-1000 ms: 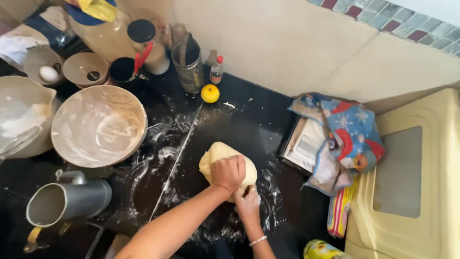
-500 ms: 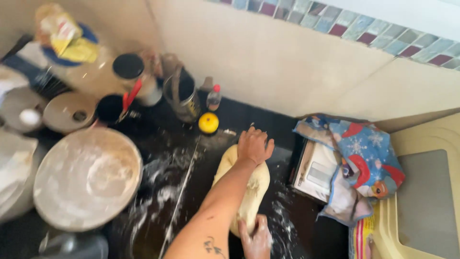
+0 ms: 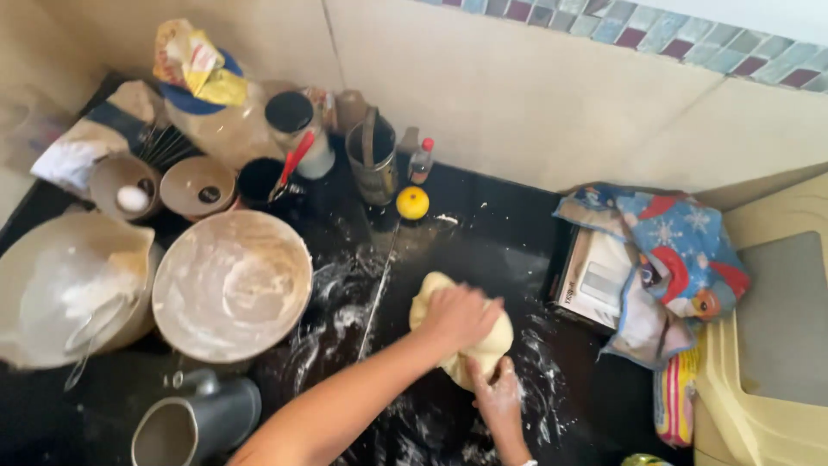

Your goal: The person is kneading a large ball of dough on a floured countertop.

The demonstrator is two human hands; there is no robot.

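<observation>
The lump of pale dough (image 3: 466,345) lies on the black counter (image 3: 509,233), toward its front edge and right of the middle, amid scattered flour. The left hand (image 3: 457,318) lies over the top of the lump, fingers curled down into it, while the right hand (image 3: 493,393) cups the near end from the front edge, fingers bent against the dough. Kneading like this probably goes best with weight driven through the heel of the upper hand while the lower hand steadies and turns the lump, keeping to the floured patch so it does not stick. Left of the dough, a round mixing bowl (image 3: 231,285) holds only a floury film. At the left edge, a larger bowl (image 3: 65,285) holds white flour. Behind, toward the back left corner, a small cup (image 3: 129,185) holds an egg (image 3: 132,198). At the front edge, a grey metal jug (image 3: 194,423) looks empty.
</observation>
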